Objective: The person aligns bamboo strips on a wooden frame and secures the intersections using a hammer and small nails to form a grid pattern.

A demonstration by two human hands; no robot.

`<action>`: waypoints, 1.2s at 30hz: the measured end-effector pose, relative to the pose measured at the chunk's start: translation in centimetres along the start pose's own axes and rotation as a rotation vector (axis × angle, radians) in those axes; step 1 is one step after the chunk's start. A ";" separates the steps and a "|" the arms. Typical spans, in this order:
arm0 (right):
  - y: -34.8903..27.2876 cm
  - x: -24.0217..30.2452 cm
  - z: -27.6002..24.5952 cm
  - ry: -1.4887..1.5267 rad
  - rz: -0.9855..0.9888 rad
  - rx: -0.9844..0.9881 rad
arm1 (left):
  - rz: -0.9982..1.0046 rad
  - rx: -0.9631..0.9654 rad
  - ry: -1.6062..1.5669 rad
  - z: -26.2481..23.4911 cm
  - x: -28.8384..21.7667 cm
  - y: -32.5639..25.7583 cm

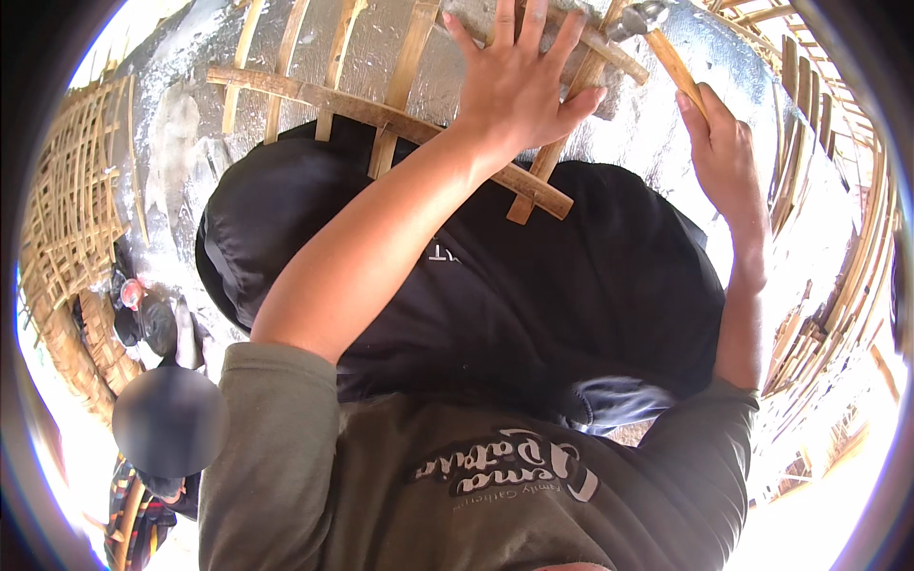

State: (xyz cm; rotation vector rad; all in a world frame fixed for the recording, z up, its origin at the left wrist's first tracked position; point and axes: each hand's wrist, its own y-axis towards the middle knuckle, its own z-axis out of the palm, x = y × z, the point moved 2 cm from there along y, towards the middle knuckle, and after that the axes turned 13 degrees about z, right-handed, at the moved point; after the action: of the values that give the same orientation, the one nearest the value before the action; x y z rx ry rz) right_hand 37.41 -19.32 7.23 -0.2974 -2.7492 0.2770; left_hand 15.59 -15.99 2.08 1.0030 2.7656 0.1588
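My right hand (721,143) grips the wooden handle of a hammer (674,65). Its metal head is up at the top edge, close to the end of a bamboo crosspiece. My left hand (522,81) lies with fingers spread over a lattice of bamboo slats (400,122), pressing near its upper right part. A long crosspiece runs slantwise under my left wrist, its near end over my dark trousers. Several slats cross it and run toward the top edge, where the rest of the lattice is cut off. No nail can be made out.
Woven bamboo panels (71,181) stand at the left, with another person (157,324) sitting nearby. More bamboo strips (809,124) and stacked lengths are along the right side. A shiny grey floor (171,124) lies under the lattice, and my bent legs (533,276) are close beneath it.
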 end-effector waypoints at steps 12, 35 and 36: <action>-1.9 1.5 -1.2 0.057 -0.017 -0.098 | -0.004 -0.096 -0.011 0.4 -0.4 -1.1; 0.5 1.6 -0.7 0.033 -0.014 -0.082 | -0.009 0.019 0.023 -0.4 -0.4 0.5; 0.4 1.6 -1.0 0.085 -0.001 -0.094 | -0.017 0.021 0.008 -0.6 -0.5 0.3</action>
State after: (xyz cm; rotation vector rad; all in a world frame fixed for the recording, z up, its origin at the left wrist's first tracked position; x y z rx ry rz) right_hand 36.39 -18.41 8.61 -0.3254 -2.6825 0.1320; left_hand 16.05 -16.09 2.81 0.9863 2.7873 0.1314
